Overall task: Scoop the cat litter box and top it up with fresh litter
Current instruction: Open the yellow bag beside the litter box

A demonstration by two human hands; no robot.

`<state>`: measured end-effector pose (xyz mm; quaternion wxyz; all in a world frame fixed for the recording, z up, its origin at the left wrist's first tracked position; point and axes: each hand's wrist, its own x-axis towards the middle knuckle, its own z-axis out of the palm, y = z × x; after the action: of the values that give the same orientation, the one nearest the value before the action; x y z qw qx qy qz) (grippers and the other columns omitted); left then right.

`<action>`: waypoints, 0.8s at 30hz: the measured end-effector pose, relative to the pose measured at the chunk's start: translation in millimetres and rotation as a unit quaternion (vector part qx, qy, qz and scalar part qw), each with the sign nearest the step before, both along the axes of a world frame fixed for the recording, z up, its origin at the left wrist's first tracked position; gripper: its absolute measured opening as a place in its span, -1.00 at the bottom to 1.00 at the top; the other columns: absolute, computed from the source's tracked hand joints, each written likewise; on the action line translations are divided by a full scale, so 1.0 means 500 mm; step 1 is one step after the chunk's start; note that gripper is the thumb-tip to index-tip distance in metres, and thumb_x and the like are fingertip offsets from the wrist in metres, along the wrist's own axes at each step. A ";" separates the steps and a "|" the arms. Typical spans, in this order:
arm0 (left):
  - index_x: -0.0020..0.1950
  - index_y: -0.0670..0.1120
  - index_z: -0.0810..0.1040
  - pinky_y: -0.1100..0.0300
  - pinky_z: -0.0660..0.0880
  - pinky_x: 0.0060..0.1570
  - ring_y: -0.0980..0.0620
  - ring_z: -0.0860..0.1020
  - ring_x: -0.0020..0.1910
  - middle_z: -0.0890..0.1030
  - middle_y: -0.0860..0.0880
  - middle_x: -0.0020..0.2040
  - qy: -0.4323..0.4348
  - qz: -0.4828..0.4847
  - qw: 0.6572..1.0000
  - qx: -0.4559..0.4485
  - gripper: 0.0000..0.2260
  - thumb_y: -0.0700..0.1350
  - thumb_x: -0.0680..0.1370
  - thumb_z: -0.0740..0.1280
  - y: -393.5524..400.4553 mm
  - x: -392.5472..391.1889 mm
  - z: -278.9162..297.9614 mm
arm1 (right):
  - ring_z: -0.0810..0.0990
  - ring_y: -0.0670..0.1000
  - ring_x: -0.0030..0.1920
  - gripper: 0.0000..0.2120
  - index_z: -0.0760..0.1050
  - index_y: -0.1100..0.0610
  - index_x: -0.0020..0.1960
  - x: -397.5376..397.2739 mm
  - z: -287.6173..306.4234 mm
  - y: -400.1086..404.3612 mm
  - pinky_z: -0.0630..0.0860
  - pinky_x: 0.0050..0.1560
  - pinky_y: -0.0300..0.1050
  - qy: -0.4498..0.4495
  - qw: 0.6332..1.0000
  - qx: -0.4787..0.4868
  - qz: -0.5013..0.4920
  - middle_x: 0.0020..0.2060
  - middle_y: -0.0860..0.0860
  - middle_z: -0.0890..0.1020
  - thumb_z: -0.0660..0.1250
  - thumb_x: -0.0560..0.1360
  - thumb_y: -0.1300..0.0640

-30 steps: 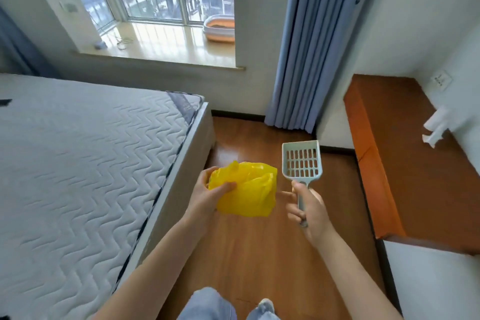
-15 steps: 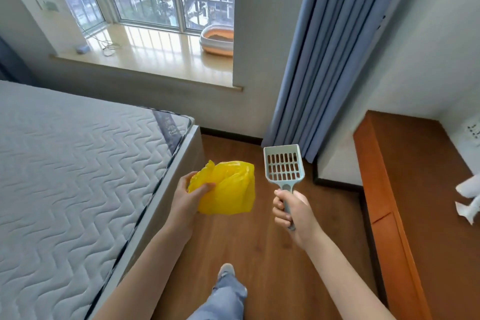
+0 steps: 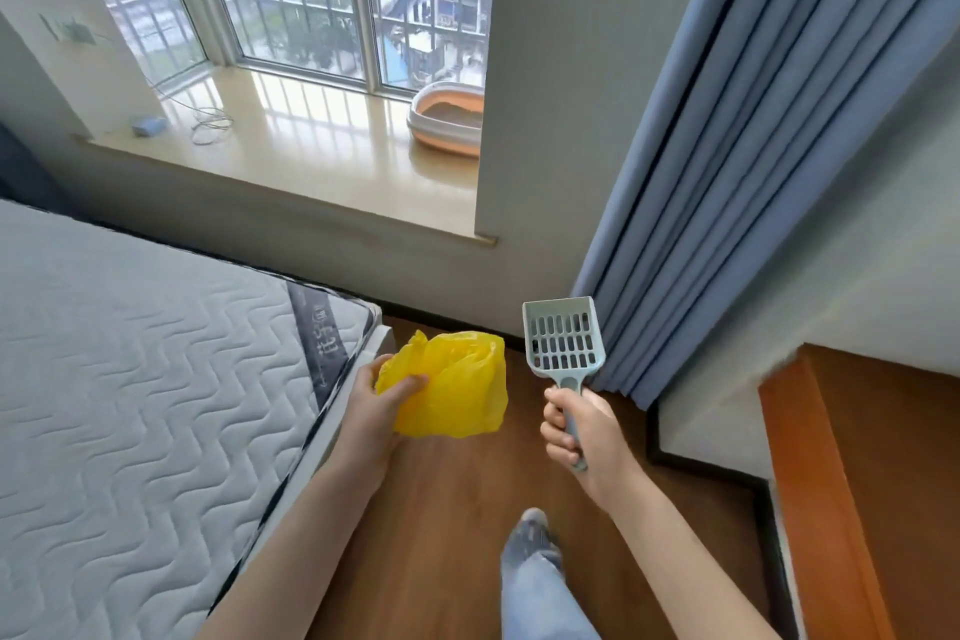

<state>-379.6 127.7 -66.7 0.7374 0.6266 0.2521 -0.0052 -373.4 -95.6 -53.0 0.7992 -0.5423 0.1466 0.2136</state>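
While both hands were full, the litter box (image 3: 445, 119) sat way up on the windowsill (image 3: 311, 156), tucked against the wall edge.
Left hand (image 3: 371, 405) was bunched around a crumpled yellow bag (image 3: 457, 385), right hand (image 3: 584, 426) fisted round the scoop (image 3: 563, 340) handle, slotted end up. Wood floor (image 3: 441, 509) ran as a strip between the mattress (image 3: 145, 379) edge and the orange cabinet (image 3: 857, 483), curtain (image 3: 753, 146) hanging just beside the scoop.

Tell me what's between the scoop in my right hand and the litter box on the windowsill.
In the head view, only the grey wall section beside the blue curtain lies between scoop and litter box.
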 end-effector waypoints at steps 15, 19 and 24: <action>0.23 -0.01 0.35 0.06 0.53 -0.27 -0.03 0.51 -0.07 0.48 -0.05 0.04 0.031 0.137 0.990 -0.001 -0.52 -0.18 0.41 0.49 -0.019 0.543 0.035 | 0.24 -0.08 -0.65 -0.72 0.30 0.16 -0.25 0.669 -0.009 0.027 0.20 -0.66 -0.32 0.050 0.990 -0.026 0.131 -0.53 0.01 0.29 0.09 0.63 0.16; 0.24 -0.01 0.37 -0.06 0.58 -0.14 -0.14 0.54 0.03 0.51 -0.10 0.11 0.035 0.171 0.984 -0.029 -0.40 -0.06 0.24 0.48 0.022 0.632 0.022 | 0.25 -0.09 -0.66 -0.71 0.31 0.15 -0.25 0.778 -0.018 0.084 0.19 -0.67 -0.32 0.053 0.986 -0.021 0.159 -0.53 0.01 0.30 0.08 0.65 0.15; 0.30 -0.04 0.36 -0.03 0.59 -0.17 -0.17 0.55 0.06 0.51 -0.15 0.17 0.024 0.186 0.980 -0.073 -0.38 -0.10 0.31 0.54 0.117 0.759 -0.012 | 0.23 -0.09 -0.66 -0.70 0.31 0.15 -0.25 0.913 -0.035 0.182 0.17 -0.67 -0.31 0.059 0.981 -0.031 0.180 -0.55 0.00 0.31 0.06 0.65 0.15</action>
<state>-0.3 186.0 -72.6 0.7627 0.5131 0.3811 0.0989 82.8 -4.6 -70.8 0.7202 -0.5710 0.1001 0.3812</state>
